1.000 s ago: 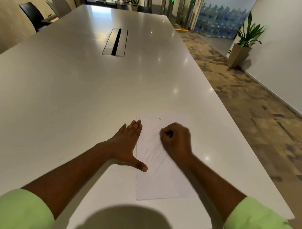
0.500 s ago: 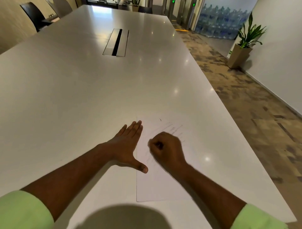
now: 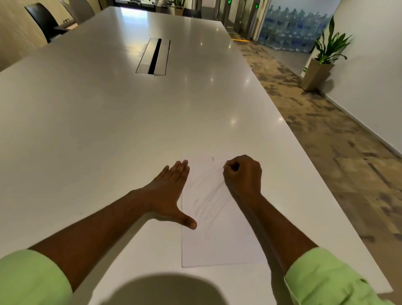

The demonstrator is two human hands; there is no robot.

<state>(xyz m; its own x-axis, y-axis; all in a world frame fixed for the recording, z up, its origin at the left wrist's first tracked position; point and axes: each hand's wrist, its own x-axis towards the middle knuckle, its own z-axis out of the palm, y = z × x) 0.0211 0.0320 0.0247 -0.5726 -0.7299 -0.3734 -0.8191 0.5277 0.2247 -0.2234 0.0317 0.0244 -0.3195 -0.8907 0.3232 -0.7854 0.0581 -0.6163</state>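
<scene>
While the flat left hand (image 3: 167, 193) pins the left edge of the white paper sheet (image 3: 219, 239), the right hand (image 3: 243, 174) clenches a small dark object (image 3: 235, 167) near its far edge.

Nothing legible is showing anywhere. The sheet of paper (image 3: 219, 239) is carrying only faint pencil strokes, no letters. Far beyond the sheet, two green lit signs (image 3: 229, 2) are glowing, and a small green-and-white sign (image 3: 305, 69) is standing, all too small to read.
</scene>
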